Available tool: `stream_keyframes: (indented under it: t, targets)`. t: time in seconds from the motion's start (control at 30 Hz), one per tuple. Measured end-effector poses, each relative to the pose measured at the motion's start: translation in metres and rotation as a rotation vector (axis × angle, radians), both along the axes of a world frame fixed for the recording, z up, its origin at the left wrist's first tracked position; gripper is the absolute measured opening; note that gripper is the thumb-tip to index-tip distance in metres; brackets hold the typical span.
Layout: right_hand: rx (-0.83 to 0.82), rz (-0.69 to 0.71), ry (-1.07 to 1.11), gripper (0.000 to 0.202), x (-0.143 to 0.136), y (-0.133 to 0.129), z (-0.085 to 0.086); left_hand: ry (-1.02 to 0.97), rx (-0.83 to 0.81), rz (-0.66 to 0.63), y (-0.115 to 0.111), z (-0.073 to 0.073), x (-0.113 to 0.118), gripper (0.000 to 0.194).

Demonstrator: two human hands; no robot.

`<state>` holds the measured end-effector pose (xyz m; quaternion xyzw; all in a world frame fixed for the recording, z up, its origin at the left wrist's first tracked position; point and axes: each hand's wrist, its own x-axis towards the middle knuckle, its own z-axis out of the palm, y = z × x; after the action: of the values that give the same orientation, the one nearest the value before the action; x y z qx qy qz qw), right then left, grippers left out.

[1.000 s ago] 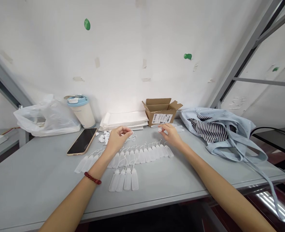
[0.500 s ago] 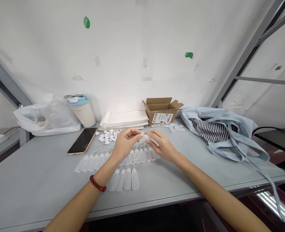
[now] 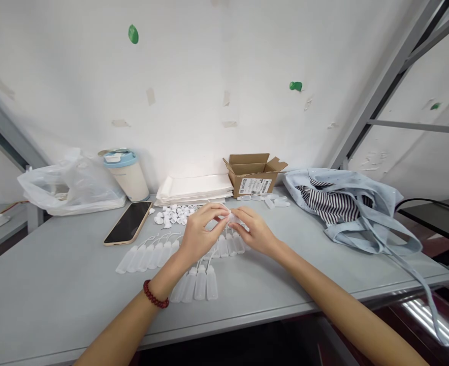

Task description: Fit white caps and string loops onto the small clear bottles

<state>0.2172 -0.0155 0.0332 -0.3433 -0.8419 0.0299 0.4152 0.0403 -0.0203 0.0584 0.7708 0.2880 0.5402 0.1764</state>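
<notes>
Small translucent bottle [image 3: 236,218] pinched in the right hand [image 3: 257,231], its neck at the left hand's [image 3: 203,230] closed fingertips

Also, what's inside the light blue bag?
Black-and-white striped fabric shows at the opening of the light blue bag. Anything beneath it is covered, so I can't tell what else is in there.

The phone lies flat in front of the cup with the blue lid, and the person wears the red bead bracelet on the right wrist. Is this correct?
Not fully: the red bead bracelet is on the left wrist, not the right one, as the head view shows. The phone does lie flat in front of the cup with the blue lid.
</notes>
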Motion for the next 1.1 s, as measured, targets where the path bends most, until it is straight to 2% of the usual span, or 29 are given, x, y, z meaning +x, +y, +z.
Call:
stream_keyframes:
  t: [0.37,0.5,0.7,0.9,1.1]
  targets:
    - [0.034,-0.003,0.035,0.038,-0.002,-0.001,-0.002,0.115,0.223,0.042,0.0,-0.004,0.0,0.016]
    - [0.002,-0.011,0.04,0.042,-0.002,-0.002,-0.001,0.137,0.28,0.094,0.001,-0.005,0.0,0.018]
    - [-0.038,0.002,0.068,0.037,-0.003,-0.005,0.003,0.133,0.34,0.097,0.002,-0.008,0.0,0.02]
    - [-0.156,-0.016,0.152,0.031,-0.003,-0.006,0.003,0.19,0.499,0.107,0.005,-0.015,-0.003,0.026]
    - [-0.27,-0.002,0.245,0.027,-0.002,-0.005,0.004,0.274,0.564,0.01,0.005,-0.017,-0.003,0.031]
